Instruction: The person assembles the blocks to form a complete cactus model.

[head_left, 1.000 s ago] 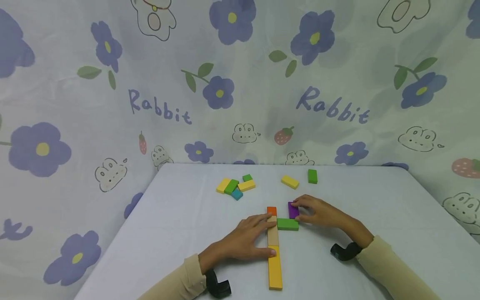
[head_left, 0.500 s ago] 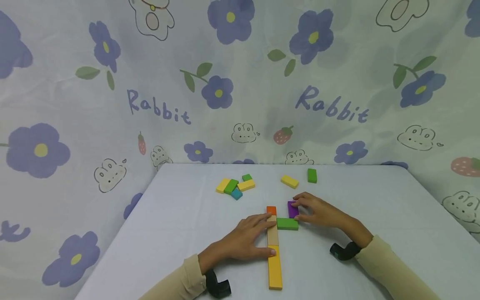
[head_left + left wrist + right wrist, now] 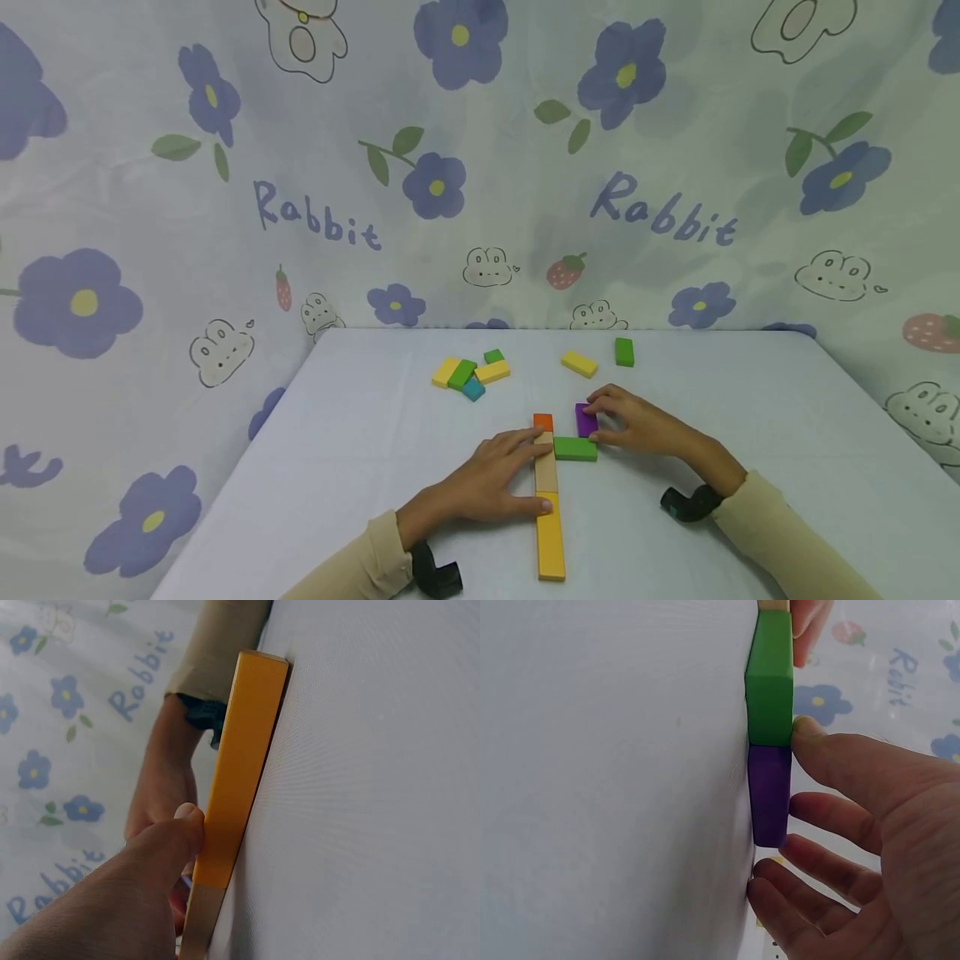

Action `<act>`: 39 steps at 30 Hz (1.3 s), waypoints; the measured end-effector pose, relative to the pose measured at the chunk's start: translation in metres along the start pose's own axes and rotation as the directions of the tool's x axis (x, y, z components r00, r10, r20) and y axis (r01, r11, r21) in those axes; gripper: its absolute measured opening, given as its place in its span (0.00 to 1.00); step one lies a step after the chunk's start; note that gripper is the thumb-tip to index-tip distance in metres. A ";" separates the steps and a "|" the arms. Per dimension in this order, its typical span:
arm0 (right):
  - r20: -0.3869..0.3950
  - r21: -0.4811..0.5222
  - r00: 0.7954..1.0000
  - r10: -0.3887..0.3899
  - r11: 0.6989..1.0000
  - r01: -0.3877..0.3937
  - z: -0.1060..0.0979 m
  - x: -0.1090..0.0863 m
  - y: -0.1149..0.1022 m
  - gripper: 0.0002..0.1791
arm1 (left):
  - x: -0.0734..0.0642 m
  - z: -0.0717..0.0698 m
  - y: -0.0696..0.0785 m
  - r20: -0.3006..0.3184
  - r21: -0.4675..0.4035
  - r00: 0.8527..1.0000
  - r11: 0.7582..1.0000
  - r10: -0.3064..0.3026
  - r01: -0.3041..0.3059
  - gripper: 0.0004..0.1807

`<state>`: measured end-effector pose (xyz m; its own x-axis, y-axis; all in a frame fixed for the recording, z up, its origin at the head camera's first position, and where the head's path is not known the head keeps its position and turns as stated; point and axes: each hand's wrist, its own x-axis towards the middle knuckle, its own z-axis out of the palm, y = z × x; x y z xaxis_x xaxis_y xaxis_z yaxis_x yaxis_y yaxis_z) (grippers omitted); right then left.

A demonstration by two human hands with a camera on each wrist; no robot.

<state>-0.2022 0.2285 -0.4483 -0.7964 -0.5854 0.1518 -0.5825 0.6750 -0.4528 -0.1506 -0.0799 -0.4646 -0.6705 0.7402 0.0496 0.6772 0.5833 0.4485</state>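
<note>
Both hands bracing blocks around green block (image 3: pixel 575 450); unmoved from earlier head frames, so likely just holding layout steady.

Head: resting spread left hand (image 3: pixel 483 479) on tan block (image 3: pixel 547 473), against green block's left end, plus thumb on orange-yellow block (image 3: pixel 551 546), nearer than green block; touching purple block (image 3: pixel 582 422), behind green block's right end, with right hand (image 3: pixel 637 425). Left wrist: pressing thumb to orange-yellow block's edge. Right wrist: resting thumb on green block, loosely bent fingers on adjoining purple block, not visibly pinching.
</note>
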 end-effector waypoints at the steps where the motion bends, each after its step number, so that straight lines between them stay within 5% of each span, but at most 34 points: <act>1: 0.001 -0.002 1.000 -0.002 1.000 0.002 0.000 0.000 0.000 0.21 | 0.000 0.000 0.000 -0.001 0.002 1.000 1.000 0.001 -0.001 0.43; 9: 0.012 -0.005 1.000 0.015 1.000 -0.015 -0.002 0.001 -0.001 0.21 | 0.000 0.000 -0.001 0.003 -0.012 1.000 1.000 0.005 -0.005 0.42; 17: 0.038 -0.031 0.998 -0.058 0.998 0.059 -0.007 0.003 -0.001 0.22 | 0.000 0.003 -0.003 0.000 -0.013 1.000 1.000 -0.001 0.001 0.42; 29: 0.069 -0.032 0.995 0.076 0.997 -0.074 -0.032 0.010 0.009 0.23 | 0.001 0.000 -0.002 0.008 -0.006 1.000 1.000 0.000 0.000 0.42; 39: 0.058 -0.062 0.996 0.069 0.996 -0.066 -0.048 0.018 0.023 0.25 | 0.001 0.001 -0.002 0.003 -0.013 1.000 1.000 0.002 -0.002 0.43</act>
<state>-0.2382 0.2553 -0.4138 -0.8240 -0.5623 0.0690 -0.5380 0.7386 -0.4062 -0.1524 -0.0804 -0.4661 -0.6682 0.7424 0.0475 0.6744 0.5776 0.4600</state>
